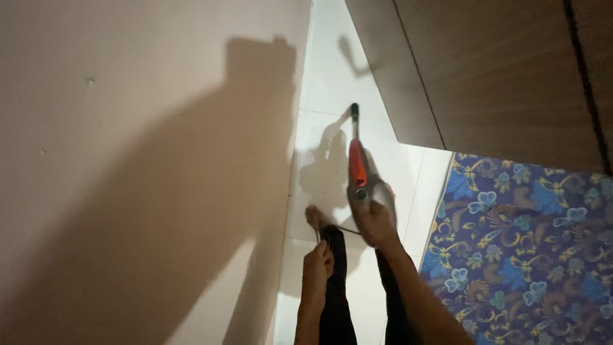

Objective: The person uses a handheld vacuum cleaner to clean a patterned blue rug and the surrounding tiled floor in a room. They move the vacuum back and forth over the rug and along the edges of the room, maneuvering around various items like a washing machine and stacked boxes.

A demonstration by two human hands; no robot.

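Fingers of your right hand (373, 220) wrap the orange-handled tool (356, 160), pointing it away over the white floor (332, 83). Your left hand (317, 262) pinches a thin cord (338, 228) taut, low beside the wall (128, 160).

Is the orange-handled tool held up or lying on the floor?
Held up: the right hand grips the orange-handled tool above the white tiled floor.

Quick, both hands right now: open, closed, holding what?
Left hand: closed, pinching a thin dark cord.
Right hand: closed in a grip on the orange-handled tool; tool type can't be told.
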